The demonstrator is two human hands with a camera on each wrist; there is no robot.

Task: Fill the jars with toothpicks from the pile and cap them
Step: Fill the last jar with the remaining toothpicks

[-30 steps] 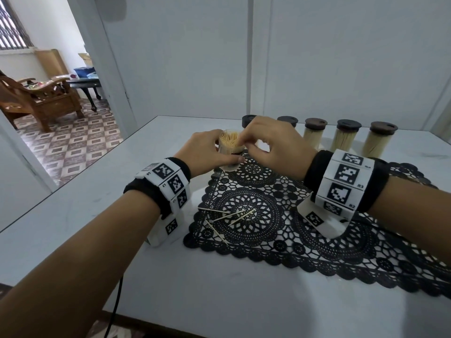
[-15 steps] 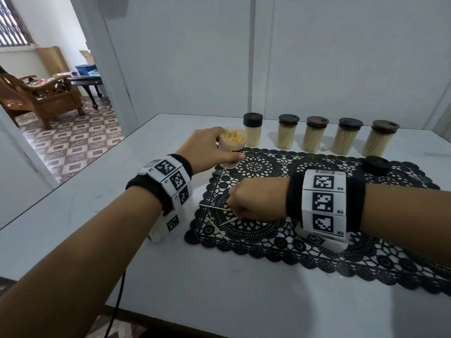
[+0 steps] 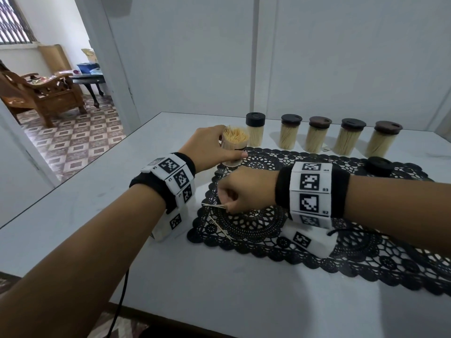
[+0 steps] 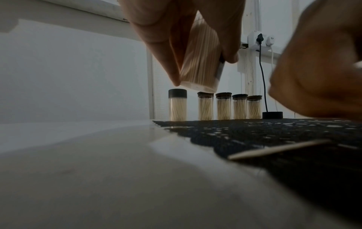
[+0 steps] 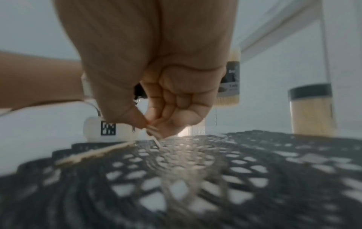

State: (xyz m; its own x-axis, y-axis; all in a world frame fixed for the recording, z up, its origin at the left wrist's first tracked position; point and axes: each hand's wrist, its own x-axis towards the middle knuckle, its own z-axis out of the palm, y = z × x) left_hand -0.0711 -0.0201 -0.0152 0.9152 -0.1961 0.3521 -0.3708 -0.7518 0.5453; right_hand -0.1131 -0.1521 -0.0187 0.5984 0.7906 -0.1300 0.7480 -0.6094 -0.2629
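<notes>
My left hand (image 3: 214, 150) grips an uncapped clear jar (image 3: 234, 148) packed with toothpicks, tilted just above the far-left corner of the black lace mat (image 3: 317, 237); the left wrist view shows the jar (image 4: 201, 62) off the table between thumb and fingers. My right hand (image 3: 244, 191) is low over the mat and pinches toothpicks (image 3: 212, 205) between thumb and fingertips (image 5: 150, 125). A few loose toothpicks (image 3: 219, 228) lie on the mat beside it. A loose black cap (image 3: 379, 165) sits at the mat's far right.
Several capped jars full of toothpicks (image 3: 317, 134) stand in a row along the back of the white table (image 3: 97, 215), near the wall. A doorway at the left opens on a room with a wooden chair (image 3: 41, 93).
My right hand left the jar's mouth, came down toward me onto the mat and closed on loose toothpicks. The left hand kept holding the jar in place.
</notes>
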